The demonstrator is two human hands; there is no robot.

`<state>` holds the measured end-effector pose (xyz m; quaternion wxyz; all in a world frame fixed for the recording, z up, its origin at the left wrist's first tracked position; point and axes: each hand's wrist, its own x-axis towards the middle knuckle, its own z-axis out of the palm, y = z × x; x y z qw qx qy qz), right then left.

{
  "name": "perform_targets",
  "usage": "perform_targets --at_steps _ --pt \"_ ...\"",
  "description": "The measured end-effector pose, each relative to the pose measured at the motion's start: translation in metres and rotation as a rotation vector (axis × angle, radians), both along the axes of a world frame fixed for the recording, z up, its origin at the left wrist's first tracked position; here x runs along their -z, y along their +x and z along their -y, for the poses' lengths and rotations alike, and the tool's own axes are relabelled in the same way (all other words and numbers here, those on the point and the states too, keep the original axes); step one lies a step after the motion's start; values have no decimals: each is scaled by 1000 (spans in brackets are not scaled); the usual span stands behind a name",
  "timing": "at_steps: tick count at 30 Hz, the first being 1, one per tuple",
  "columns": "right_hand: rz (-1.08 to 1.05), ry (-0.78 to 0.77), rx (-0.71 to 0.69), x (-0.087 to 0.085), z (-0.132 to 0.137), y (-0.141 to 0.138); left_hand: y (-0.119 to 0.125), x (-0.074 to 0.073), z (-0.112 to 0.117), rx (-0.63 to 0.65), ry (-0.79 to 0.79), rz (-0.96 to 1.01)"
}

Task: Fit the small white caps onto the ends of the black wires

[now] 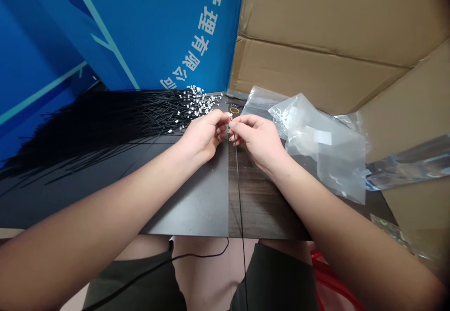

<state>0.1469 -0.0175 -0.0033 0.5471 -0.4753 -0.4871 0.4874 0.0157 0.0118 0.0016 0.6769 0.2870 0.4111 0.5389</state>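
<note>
My left hand (206, 135) is closed in a pinch at a small white connector (230, 115). Just beside it, my right hand (262, 140) pinches a thin black cable (239, 184) close under that connector. The fingertips of both hands nearly meet, and they partly cover the place where cable and connector come together. From my fingers the cable runs down over the table's front edge and past my lap. A large heap of similar black cables (116, 116) lies left of my hands, its white connector ends gathered near my left hand.
Clear plastic bags (323, 161) lie on the dark table (197, 208) to the right. A yellow ring (234, 110) is behind my hands. Cardboard (316, 72) and a blue printed panel (147, 29) stand at the back. Another black cord (168, 259) hangs below the table edge.
</note>
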Motion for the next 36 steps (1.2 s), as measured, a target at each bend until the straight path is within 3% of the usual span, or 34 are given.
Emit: perform_targets --at_steps 22,36 --pt "94 82 38 3 1 0 -1 1 0 9 15 -12" --pt "95 42 54 0 2 -1 0 1 2 30 52 -17"
